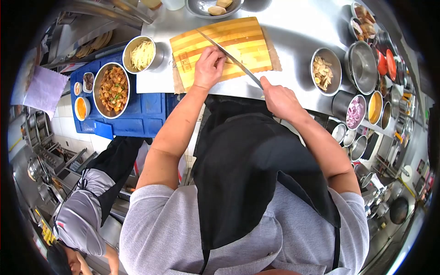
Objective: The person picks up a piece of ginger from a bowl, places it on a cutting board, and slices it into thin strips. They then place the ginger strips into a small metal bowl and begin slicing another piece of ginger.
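My right hand (280, 98) is closed round the handle of a long kitchen knife (236, 63). Its blade slants up and left across a striped wooden cutting board (250, 32). Close beside the blade, my left hand (210, 68) has its fingers curled down on a pale peeled vegetable, mostly hidden under the fingertips. A few thin pale slices (234, 54) lie on the board just past the blade. Beyond the board's far edge, a metal bowl (201, 8) contains pale, peeled, potato-like pieces (217, 10).
Left of the board are a bowl of pale strips (143, 55) and a bowl of diced reddish food (111, 89) on a blue surface (142, 117). On the right stand a bowl of pale slices (322, 73) and a pot of chopped onion (355, 111). Another person (87, 206) is at lower left.
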Demonstrator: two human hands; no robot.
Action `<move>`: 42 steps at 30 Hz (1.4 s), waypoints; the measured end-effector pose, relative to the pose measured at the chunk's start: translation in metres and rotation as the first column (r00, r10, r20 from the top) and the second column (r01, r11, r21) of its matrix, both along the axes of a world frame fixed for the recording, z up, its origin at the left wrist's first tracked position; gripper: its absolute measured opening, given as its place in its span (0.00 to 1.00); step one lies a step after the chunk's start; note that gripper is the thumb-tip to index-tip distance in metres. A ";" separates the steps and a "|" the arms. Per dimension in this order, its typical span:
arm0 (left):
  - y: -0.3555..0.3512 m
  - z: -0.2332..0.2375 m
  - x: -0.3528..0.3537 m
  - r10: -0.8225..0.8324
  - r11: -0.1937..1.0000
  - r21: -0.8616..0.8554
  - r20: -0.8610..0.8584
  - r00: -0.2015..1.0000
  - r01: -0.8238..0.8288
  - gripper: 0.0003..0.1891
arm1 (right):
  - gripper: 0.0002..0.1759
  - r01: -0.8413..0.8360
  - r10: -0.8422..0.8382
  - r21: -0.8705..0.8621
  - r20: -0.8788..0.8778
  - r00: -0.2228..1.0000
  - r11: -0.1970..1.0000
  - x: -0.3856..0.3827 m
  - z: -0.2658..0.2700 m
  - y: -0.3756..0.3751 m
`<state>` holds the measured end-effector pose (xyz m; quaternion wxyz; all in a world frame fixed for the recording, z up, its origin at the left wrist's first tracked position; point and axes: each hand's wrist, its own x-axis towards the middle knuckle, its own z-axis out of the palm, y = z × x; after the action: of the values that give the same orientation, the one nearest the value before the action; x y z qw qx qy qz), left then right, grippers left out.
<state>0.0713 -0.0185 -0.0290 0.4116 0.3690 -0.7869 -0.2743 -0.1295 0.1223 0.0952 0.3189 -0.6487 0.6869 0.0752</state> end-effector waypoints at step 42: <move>-0.023 0.046 0.006 -0.100 0.994 0.085 0.414 0.905 0.071 0.17 | 0.17 0.375 -0.322 -0.113 0.328 0.888 0.920 -0.081 -0.045 0.049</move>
<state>0.0773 -0.0417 0.0168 0.2089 0.3981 -0.8622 -0.2334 -0.2104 0.1709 0.0499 0.3710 -0.5433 0.7393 -0.1437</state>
